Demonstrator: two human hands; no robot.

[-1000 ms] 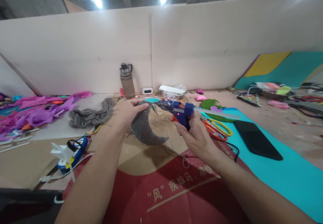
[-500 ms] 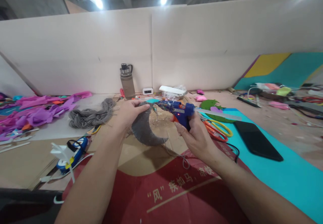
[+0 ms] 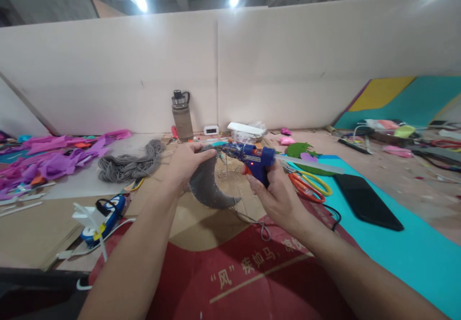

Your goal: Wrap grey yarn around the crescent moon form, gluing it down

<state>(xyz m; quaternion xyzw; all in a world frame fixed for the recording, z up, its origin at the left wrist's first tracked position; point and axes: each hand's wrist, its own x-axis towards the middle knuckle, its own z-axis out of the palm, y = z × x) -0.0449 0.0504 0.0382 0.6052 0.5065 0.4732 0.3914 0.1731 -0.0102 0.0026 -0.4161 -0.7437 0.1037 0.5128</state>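
Note:
My left hand (image 3: 190,161) pinches the upper end of a dark grey crescent-shaped piece (image 3: 209,188), which hangs tilted above the cardboard. In my right hand (image 3: 275,192) is a blue hot glue gun (image 3: 257,159), its small red light lit and a clear glue stick (image 3: 313,164) poking out of the back. The gun's nozzle points left and meets the crescent's top edge near my left thumb; whether it touches cannot be made out. A thin grey yarn strand (image 3: 248,216) trails from the crescent's lower tip onto the cardboard.
Red-printed cardboard (image 3: 194,281) lies under my hands. Left are a grey yarn skein (image 3: 131,161), purple crepe paper (image 3: 68,166) and a blue power strip (image 3: 104,221). A bottle (image 3: 182,116) stands behind. Right are scissors (image 3: 306,188), a black phone (image 3: 367,200) and blue sheeting (image 3: 406,257).
The glue gun has shifted slightly left, its nozzle nearer my left thumb. Less of the turquoise patch behind the crescent's top shows. My left hand keeps its hold.

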